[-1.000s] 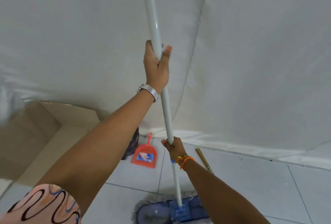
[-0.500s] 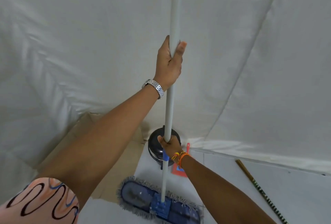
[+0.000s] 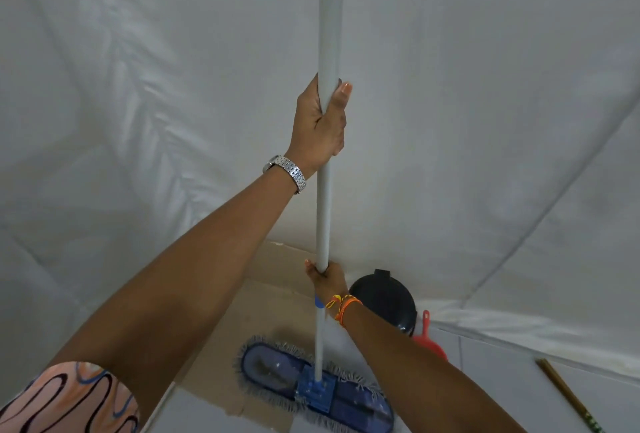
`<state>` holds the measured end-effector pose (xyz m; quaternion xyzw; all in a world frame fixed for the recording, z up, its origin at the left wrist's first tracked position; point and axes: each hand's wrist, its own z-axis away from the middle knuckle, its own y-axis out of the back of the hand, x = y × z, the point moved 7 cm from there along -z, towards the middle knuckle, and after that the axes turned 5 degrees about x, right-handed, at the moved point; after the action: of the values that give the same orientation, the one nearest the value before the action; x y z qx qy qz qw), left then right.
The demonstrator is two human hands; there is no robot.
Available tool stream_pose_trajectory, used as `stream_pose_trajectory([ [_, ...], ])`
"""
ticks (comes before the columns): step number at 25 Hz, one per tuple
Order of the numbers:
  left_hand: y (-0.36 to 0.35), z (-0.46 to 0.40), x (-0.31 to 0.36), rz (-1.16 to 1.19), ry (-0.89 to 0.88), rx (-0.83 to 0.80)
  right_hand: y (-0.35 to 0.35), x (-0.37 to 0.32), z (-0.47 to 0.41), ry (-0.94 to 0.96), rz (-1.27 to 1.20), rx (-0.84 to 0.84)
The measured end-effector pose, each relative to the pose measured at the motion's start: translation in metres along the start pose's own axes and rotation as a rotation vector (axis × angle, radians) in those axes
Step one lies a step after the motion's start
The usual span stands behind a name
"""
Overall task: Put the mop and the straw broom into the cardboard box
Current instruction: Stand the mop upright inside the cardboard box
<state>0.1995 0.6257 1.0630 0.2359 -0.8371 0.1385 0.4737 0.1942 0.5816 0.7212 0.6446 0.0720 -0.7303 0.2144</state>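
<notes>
I hold the mop upright by its long grey pole. My left hand, with a metal watch on the wrist, grips the pole high up. My right hand, with orange thread bracelets, grips it lower down. The flat blue mop head with grey fringe hangs over the near edge of the cardboard box, partly above the box floor and partly above the tiles. The straw broom's handle lies on the tiled floor at the lower right; its bristles are out of view.
A black round object stands right of the box, and a red dustpan lies just beyond it. White sheeting covers the walls behind. Pale floor tiles run along the lower right.
The view has swung left. The mop head has travelled from the tiles near the dustpan to the cardboard box's edge. Both hands keep the same grip on the pole.
</notes>
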Motion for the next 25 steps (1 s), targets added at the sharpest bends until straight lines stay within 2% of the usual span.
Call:
stream_pose_trajectory([
  [12, 0.155, -0.120, -0.113, -0.043, 0.036, 0.020, -0.178, -0.012, -0.148, -0.040, 0.152, -0.116],
  [18, 0.204, -0.168, -0.202, -0.011, 0.027, -0.048, -0.241, 0.005, -0.222, -0.034, 0.107, -0.014],
  [25, 0.225, -0.198, -0.297, 0.011, 0.016, -0.117, -0.278, 0.036, -0.285, -0.121, 0.163, 0.033],
])
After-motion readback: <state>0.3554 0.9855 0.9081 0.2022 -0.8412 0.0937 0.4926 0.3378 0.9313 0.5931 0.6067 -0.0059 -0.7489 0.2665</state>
